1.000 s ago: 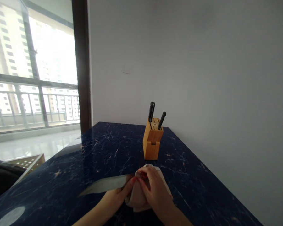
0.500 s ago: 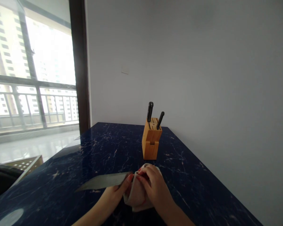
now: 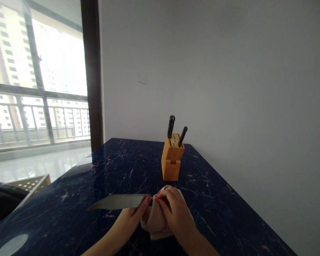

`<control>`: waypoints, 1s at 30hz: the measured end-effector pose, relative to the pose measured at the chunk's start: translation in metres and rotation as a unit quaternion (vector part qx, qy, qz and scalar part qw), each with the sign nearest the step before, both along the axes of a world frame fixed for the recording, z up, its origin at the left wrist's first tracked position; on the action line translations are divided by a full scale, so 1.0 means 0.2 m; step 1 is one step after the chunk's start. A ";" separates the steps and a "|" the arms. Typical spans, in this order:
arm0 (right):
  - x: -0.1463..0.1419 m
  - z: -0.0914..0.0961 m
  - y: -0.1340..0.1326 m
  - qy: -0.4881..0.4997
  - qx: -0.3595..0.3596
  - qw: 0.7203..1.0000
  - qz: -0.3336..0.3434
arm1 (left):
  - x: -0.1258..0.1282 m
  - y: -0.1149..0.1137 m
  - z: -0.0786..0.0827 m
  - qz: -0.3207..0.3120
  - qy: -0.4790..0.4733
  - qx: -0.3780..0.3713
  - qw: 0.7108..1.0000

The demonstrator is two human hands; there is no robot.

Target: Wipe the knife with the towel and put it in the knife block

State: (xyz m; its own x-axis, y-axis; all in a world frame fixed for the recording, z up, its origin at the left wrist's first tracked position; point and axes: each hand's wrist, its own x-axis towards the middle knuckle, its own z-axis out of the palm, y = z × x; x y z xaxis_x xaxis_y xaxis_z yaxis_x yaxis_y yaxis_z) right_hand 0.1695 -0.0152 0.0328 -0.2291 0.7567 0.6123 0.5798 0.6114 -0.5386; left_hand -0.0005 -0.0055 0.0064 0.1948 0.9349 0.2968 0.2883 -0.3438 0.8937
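Note:
A wide-bladed kitchen knife (image 3: 117, 202) lies nearly level above the dark blue marble table (image 3: 128, 167), its tip pointing left. My left hand (image 3: 132, 220) grips it near the heel of the blade. My right hand (image 3: 176, 217) pinches a beige cloth (image 3: 156, 224) folded around the knife's rear end, so the handle is hidden. Straight ahead stands a bamboo knife block (image 3: 172, 163) holding two black-handled knives (image 3: 171, 126), well beyond both hands.
The table's right edge runs along a grey wall (image 3: 229, 106). Left of the table are a dark door frame (image 3: 92, 71), a balcony window (image 3: 37, 106) and a perforated tan box (image 3: 32, 185). A dark object (image 3: 2, 199) sits at the lower left.
The knife's tip has risen, bringing the blade from a downward slant to nearly level. Both hands stay on the knife and cloth, and the view has shifted only slightly.

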 end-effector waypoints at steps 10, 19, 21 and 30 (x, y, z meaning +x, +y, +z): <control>0.09 -0.04 0.08 0.027 -0.003 0.997 -0.066 | -0.02 0.02 0.07 0.070 -0.111 -0.023 0.991; 0.09 -0.05 0.09 0.125 -0.080 0.988 -0.045 | -0.02 0.04 0.03 0.055 -0.161 -0.043 0.984; 0.09 -0.04 0.09 0.142 -0.089 0.985 -0.043 | -0.02 0.03 0.04 0.054 -0.155 -0.042 0.985; 0.10 -0.05 0.10 0.189 -0.108 0.975 -0.034 | 0.00 0.01 0.06 0.037 -0.105 -0.020 0.994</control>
State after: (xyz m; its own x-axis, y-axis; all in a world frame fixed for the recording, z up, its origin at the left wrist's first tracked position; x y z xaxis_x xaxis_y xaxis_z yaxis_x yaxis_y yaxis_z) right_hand 0.1900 0.0051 0.0237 0.0377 0.8829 0.4681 0.3507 0.4270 -0.8335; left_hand -0.0010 -0.0029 0.0188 0.0616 0.9560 0.2868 0.1170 -0.2923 0.9492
